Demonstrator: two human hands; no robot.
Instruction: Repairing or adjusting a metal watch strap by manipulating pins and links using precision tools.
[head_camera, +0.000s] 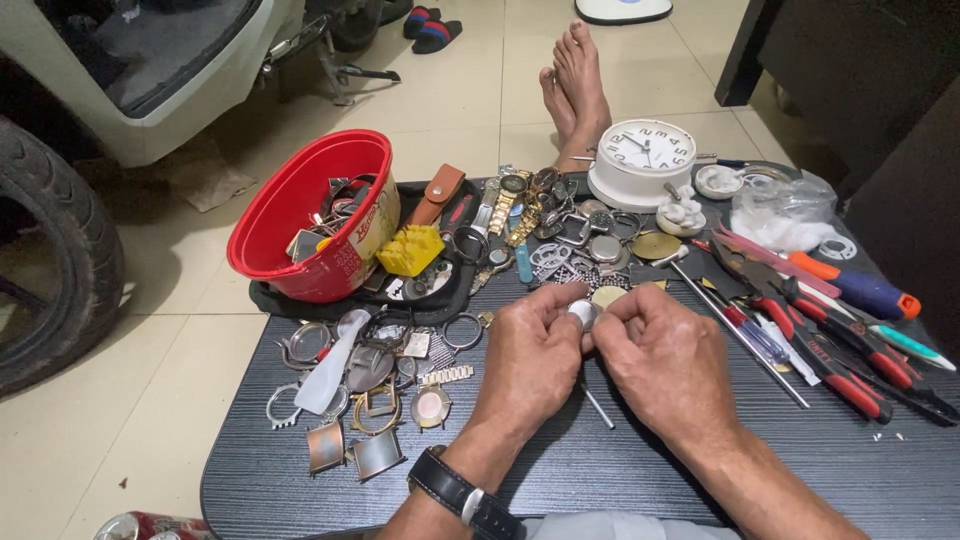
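Observation:
My left hand (530, 355) and my right hand (665, 360) meet over the dark table (620, 470), both pinching a small round silver watch case (582, 313) between fingertips. A thin metal pin tool (598, 407) pokes out below the hands; I cannot tell which hand holds it. A black-strapped wristwatch (462, 492) sits on my left wrist. Just beyond the hands lies a heap of watches and metal bands (530, 215).
A red tub (300, 215) of parts tips at the table's left. Loose watch cases and bezels (370, 390) lie at the left front. White alarm clock (645, 160), plastic bag (785, 210), pliers and screwdrivers (840, 330) at right. Bare feet (575, 90) and a tyre (55, 260) beyond.

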